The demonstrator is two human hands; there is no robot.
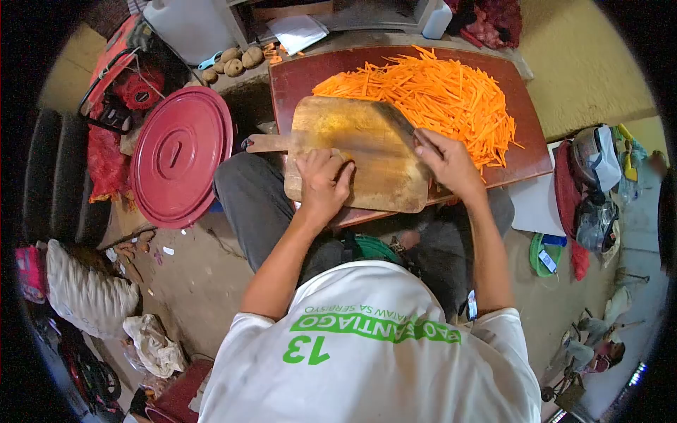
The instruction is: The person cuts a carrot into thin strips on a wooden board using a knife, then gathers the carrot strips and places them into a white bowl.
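Note:
A worn wooden cutting board (388,183) lies across my lap and the near edge of a dark red table. My left hand (324,176) presses down on its left part, fingers curled; a small yellowish-brown bit shows at the fingertips, too hidden to name. In my right hand (451,163), at the board's right edge, is a knife (396,121); its dark blade slants up and left over the board. Behind the board, a big heap of orange carrot strips (451,99) covers much of the table (525,148).
A large round red lid (182,156) stands at the left. Several brown potatoes (243,60) sit beyond the table's far left corner, near a blue-handled tool (209,61). A green basket (547,257) is on the floor at the right. A stuffed white sack (88,289) lies lower left.

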